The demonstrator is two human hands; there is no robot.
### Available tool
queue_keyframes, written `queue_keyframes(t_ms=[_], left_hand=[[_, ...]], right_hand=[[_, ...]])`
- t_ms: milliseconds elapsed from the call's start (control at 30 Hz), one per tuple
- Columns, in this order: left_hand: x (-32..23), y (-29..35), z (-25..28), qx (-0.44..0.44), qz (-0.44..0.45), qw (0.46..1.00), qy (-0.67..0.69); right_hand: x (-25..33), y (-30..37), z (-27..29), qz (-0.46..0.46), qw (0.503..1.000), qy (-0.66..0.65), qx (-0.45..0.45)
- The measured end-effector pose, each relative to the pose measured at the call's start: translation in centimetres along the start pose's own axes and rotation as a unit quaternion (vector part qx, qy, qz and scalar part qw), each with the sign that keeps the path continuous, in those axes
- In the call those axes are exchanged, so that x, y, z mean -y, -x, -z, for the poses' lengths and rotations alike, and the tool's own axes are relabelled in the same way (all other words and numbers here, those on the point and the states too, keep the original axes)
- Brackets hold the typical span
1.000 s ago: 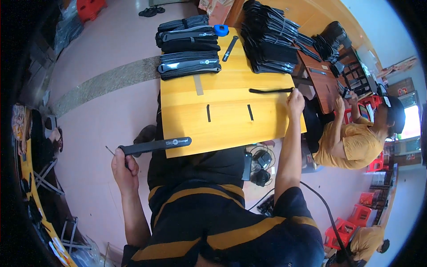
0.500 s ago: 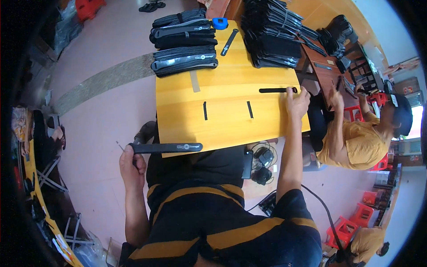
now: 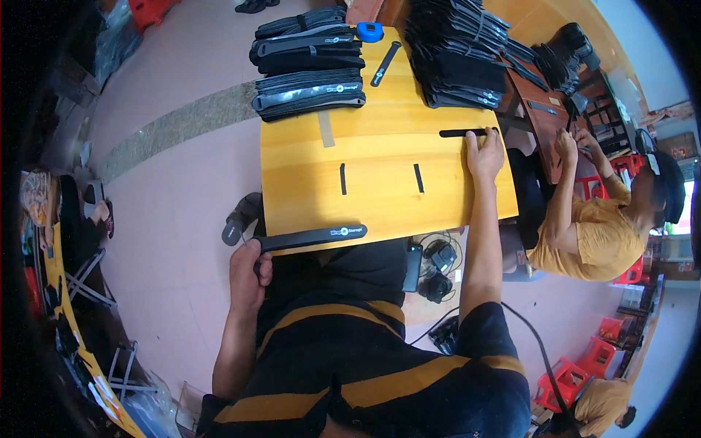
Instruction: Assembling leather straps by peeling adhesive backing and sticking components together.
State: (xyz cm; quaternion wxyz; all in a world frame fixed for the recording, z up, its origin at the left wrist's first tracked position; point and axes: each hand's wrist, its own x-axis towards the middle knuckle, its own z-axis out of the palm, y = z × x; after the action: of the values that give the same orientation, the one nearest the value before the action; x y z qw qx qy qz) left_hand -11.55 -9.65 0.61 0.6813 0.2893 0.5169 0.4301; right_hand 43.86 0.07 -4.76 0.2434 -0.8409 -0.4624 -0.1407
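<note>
Several strap bundles point(image 3: 464, 77) beyond the right hand point(image 3: 485, 156).

A yellow desk point(image 3: 380, 208) filled the frame's middle. Strap bundles point(image 3: 308, 92) lay on it at top, left of centre; a strap pile point(image 3: 464, 77) at top, right of centre. Between them were a blue tape measure point(image 3: 370, 31) and a loose strap point(image 3: 385, 64); lower, a tan strip point(image 3: 326, 130). Two black marks point(image 3: 419, 178) showed near the frame's centre.
</note>
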Motion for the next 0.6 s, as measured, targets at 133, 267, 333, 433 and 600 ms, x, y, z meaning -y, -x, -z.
queue_keyframes(t_ms=[133, 267, 333, 433, 600], left_hand=[[0.4, 0.0, 0.1, -0.003, 0.019, 0.999, -0.026], [0.2, -0.4, -0.8, 0.018, 0.036, 0.999, -0.027], [-0.1, -0.9, -1.7, 0.024, 0.044, 0.998, -0.023], [0.0, -1.2, -1.7, 0.043, 0.027, 0.998, -0.024], [0.5, -1.0, -0.3, 0.074, -0.002, 0.997, -0.03]], right_hand=[[4.5, 3.1, 1.4, 0.039, 0.994, -0.099, -0.036], [14.0, 8.6, 6.6, 0.08, 0.935, -0.33, 0.105], [17.9, 12.2, 9.0, 0.123, 0.891, -0.387, 0.204], [22.9, 16.7, 11.4, 0.216, 0.806, -0.396, 0.383], [26.6, 21.1, 11.1, 0.3, 0.792, -0.372, 0.381]])
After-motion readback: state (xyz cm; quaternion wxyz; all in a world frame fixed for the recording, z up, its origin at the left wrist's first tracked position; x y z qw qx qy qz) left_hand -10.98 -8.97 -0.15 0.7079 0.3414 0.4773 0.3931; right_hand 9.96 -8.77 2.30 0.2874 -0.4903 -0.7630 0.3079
